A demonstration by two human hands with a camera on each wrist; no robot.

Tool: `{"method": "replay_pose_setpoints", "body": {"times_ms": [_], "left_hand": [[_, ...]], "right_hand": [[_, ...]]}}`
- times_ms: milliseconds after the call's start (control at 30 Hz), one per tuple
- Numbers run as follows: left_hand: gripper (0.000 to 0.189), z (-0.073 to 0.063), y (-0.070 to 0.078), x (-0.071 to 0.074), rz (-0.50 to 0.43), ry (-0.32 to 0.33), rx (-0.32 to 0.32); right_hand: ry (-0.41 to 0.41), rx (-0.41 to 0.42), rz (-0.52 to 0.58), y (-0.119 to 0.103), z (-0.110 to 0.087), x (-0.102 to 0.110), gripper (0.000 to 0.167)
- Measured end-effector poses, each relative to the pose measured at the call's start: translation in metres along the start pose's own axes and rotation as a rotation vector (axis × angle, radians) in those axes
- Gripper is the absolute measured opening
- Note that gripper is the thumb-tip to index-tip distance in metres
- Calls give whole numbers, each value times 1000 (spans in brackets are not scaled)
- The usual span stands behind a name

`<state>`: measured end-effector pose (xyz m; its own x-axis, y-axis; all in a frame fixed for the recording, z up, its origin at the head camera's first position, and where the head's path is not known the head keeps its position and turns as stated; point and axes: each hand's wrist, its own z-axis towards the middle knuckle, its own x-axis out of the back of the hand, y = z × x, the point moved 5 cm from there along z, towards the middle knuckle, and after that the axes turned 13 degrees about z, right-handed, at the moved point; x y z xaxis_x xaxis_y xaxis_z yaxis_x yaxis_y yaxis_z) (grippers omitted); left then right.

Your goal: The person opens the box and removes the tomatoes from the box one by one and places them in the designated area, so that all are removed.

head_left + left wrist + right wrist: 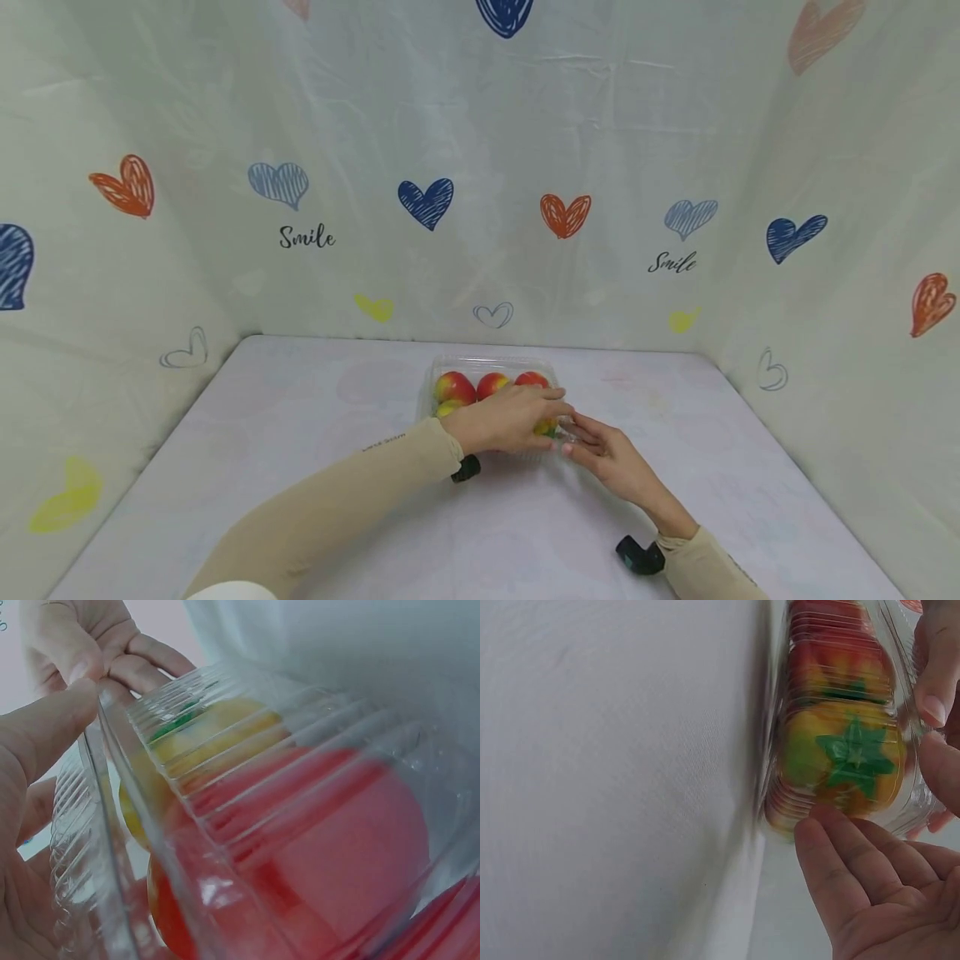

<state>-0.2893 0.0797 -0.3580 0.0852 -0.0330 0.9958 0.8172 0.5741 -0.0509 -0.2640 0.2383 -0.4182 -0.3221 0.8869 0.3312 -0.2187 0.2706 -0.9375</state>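
A clear plastic clamshell box (491, 364) holds several red-and-yellow fruits (455, 388). One yellow-orange fruit (802, 742) bears a green star-shaped leaf cap. My left hand (510, 417) reaches over the box and grips its rim near the right end, thumb on one side and fingers seen through the plastic. Beside it, my right hand (611, 462) holds the right front corner; its thumb (941, 769) lies at the rim and its long fingers (855, 862) touch the ribbed end wall. The left arm and hand hide part of the fruit in the head view.
The box stands on a table (360, 467) with a pale cover, near its back edge. A white curtain (480, 125) printed with hearts and "Smile" encloses the back and sides. Black devices (640, 556) sit at both wrists.
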Motion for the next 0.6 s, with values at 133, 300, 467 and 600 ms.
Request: {"method": "replay_pose_setpoints", "body": {"times_ms": [133,300,467,600], "left_hand": [[54,1,-1,-3,-13,0,-5],[56,1,0,-4,25,-20,-9],[52,1,3,-3,132,-5,-58],[51,2,5,-3,192,13,-101]], "right_hand": [[-8,18,16,0,0,1,68],[-8,27,40,-1,0,1,67],[-15,-8,64,-2,-1,-3,65],[-11,-7,60,-4,-2,-4,63]]}}
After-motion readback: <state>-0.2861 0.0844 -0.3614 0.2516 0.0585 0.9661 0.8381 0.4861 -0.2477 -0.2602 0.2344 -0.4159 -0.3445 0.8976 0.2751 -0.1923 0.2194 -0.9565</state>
